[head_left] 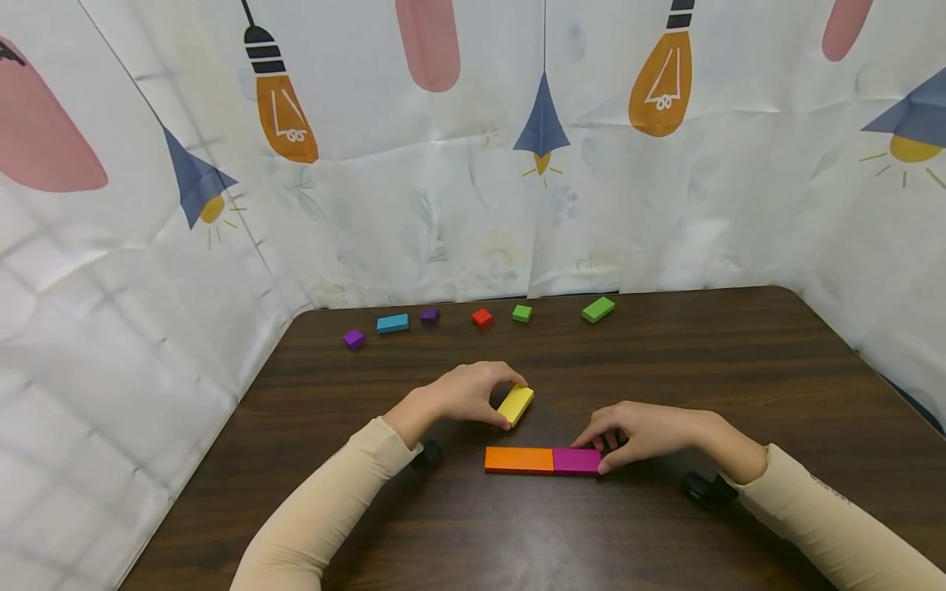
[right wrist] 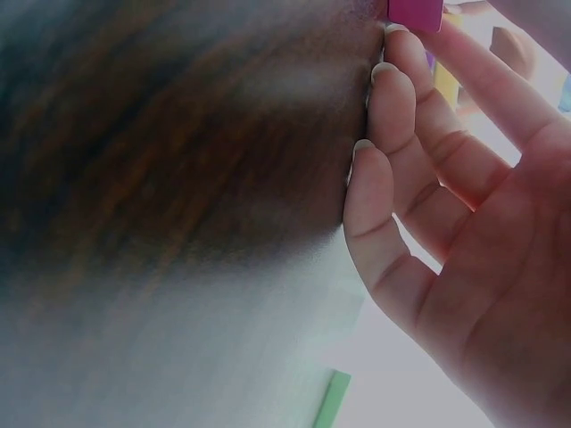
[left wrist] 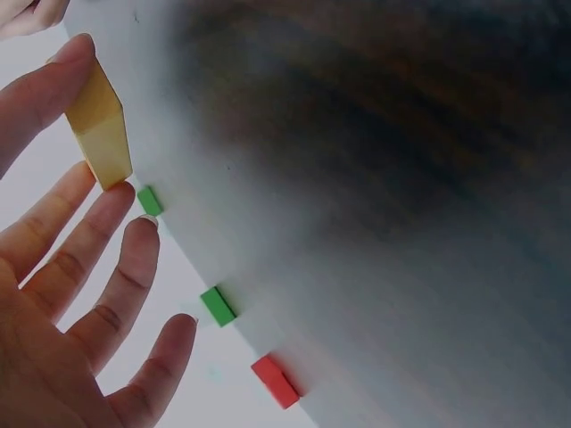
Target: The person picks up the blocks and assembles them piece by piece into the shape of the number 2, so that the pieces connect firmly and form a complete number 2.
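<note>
The left hand (head_left: 467,394) pinches a yellow block (head_left: 516,405) between thumb and fingertips, just behind a row of two blocks. In the left wrist view the yellow block (left wrist: 100,129) sits between the thumb and two fingertips of the left hand (left wrist: 80,285). An orange block (head_left: 519,460) and a magenta block (head_left: 576,461) lie end to end on the table. At the magenta block's right end, the right hand (head_left: 650,432) grips it with thumb and a finger. The right wrist view shows the magenta block (right wrist: 416,12) at the fingertips of the right hand (right wrist: 482,232).
Along the back of the dark table (head_left: 702,353) lie two purple blocks (head_left: 354,338) (head_left: 429,314), a blue block (head_left: 392,323), a red block (head_left: 482,318) and two green blocks (head_left: 521,313) (head_left: 598,309). A patterned curtain (head_left: 473,205) hangs behind.
</note>
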Tool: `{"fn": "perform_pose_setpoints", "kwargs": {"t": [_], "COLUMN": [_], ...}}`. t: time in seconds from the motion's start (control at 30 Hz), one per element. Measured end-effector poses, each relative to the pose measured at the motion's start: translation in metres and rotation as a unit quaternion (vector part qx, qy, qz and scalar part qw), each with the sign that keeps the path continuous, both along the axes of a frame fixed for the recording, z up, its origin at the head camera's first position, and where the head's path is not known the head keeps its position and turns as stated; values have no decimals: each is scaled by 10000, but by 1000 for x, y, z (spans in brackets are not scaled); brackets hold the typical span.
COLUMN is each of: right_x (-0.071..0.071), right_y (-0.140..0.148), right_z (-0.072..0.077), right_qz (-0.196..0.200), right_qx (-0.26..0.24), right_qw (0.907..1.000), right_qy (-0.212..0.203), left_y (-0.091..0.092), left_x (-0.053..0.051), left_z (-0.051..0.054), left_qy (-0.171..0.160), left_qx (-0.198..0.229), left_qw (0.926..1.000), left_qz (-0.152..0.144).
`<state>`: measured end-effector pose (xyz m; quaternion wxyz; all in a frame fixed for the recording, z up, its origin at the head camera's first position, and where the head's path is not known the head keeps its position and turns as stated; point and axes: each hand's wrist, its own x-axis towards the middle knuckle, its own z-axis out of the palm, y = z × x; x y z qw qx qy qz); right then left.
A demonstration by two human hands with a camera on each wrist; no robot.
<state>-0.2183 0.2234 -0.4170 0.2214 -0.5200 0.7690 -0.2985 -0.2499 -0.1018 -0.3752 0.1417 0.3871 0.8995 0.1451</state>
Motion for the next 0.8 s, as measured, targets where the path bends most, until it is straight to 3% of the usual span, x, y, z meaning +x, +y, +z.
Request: {"fn": "perform_pose_setpoints", "kwargs": {"t": [0.2, 0.43, 0.63, 0.8], "right_x": [13, 17, 16, 5], "right_y": [-9, -11, -10, -4], "right_z": [21, 26, 24, 7], "right_qz": [-404, -592, -561, -186], "right_qx": [281, 467, 426, 147], "right_qw": [9984, 9967, 9970, 9997], "right_qy": [-293, -303, -323, -115], "left_y": [-1, -2, -3, -3], "left_x": [4, 9, 10, 10], "left_z": [0, 0, -4, -7], "left_qy": [-82, -107, 11, 80], "left_qx": [-7, -72, -104, -138], "left_qw": [10000, 9999, 9999, 9999], "left_qz": [55, 112, 2, -44]}}
